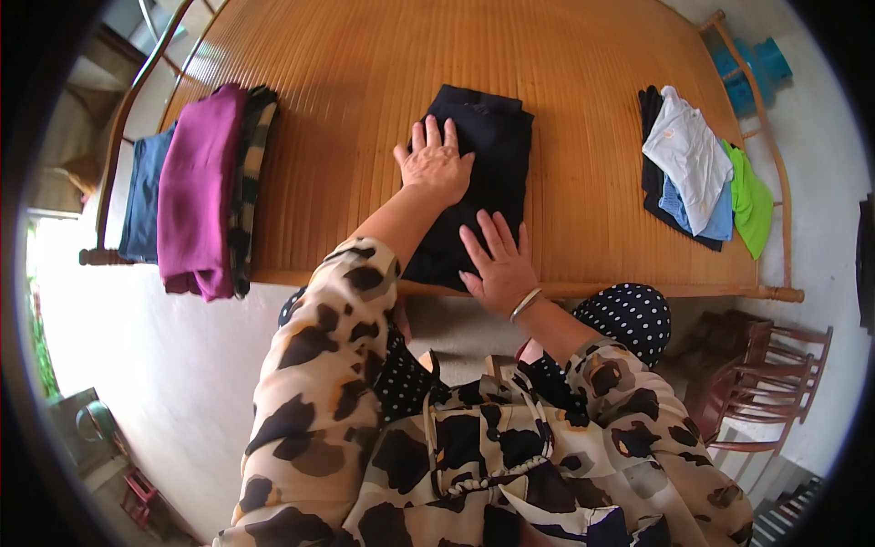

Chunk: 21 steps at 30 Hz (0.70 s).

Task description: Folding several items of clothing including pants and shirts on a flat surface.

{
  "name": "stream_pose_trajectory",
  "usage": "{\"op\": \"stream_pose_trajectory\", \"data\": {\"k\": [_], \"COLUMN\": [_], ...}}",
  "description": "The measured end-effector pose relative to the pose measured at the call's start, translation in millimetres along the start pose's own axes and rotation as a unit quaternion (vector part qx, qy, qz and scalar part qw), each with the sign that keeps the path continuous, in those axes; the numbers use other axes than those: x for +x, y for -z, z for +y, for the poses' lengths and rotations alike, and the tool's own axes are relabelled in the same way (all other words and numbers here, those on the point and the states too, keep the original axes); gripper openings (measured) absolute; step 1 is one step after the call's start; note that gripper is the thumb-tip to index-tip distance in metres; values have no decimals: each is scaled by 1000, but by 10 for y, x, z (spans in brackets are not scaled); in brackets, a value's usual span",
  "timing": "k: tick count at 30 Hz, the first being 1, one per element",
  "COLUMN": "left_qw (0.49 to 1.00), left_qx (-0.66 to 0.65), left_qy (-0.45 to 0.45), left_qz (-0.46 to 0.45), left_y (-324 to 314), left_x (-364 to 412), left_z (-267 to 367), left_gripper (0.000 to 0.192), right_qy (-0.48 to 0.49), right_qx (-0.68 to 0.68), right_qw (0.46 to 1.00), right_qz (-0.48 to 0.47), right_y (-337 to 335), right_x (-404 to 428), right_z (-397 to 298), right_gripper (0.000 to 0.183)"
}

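A folded black garment (495, 157) lies lengthwise in front of me on a bamboo-slat bed mat (328, 137), its lower end close to the bed's near edge. My left hand (435, 161) rests flat on its upper left part, fingers apart and pointing away from me. Lower down, my right hand (500, 263) lies palm down over its lower right part with the fingers spread. A bracelet (525, 304) circles my right wrist. Neither hand grips the cloth.
On the left lie a folded purple garment (200, 191), a dark blue one (147, 195) and a camouflage one (254, 164). To the right are white (690, 150), light blue (720, 215), bright green (750, 198) and black clothes (653, 171). Wooden rails (772, 150) bound both ends; stacked wooden chairs (765, 383) stand lower right.
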<state>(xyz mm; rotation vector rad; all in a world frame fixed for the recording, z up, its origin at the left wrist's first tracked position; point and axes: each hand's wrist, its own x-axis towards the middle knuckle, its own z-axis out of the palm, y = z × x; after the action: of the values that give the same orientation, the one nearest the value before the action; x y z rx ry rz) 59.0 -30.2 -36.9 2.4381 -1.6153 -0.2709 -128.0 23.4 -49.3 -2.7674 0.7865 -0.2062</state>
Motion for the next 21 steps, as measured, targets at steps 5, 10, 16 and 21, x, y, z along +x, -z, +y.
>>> {"op": "stream_pose_trajectory", "data": {"k": [5,10,16,21], "left_qw": [970,956,969,959], "left_qx": [43,106,84,-6], "left_qy": [-240,-269,-212,-259], "left_qz": [-19,-53,-99,114], "left_y": [-5,-179,-69,56], "left_x": [-97,392,941,592], "left_z": [454,457,388,355], "left_gripper": [55,56,46,44], "right_qy": [-9,-13,-17,-20], "right_qx": [25,44,42,46], "right_qw": [1000,999,999,999], "right_qz": [7,-9,-12,5], "right_y": [-29,35,-3,23], "right_x": [-42,-17,-13,-42], "right_z": [51,40,25,86], "right_gripper": [67,66,63,62]}}
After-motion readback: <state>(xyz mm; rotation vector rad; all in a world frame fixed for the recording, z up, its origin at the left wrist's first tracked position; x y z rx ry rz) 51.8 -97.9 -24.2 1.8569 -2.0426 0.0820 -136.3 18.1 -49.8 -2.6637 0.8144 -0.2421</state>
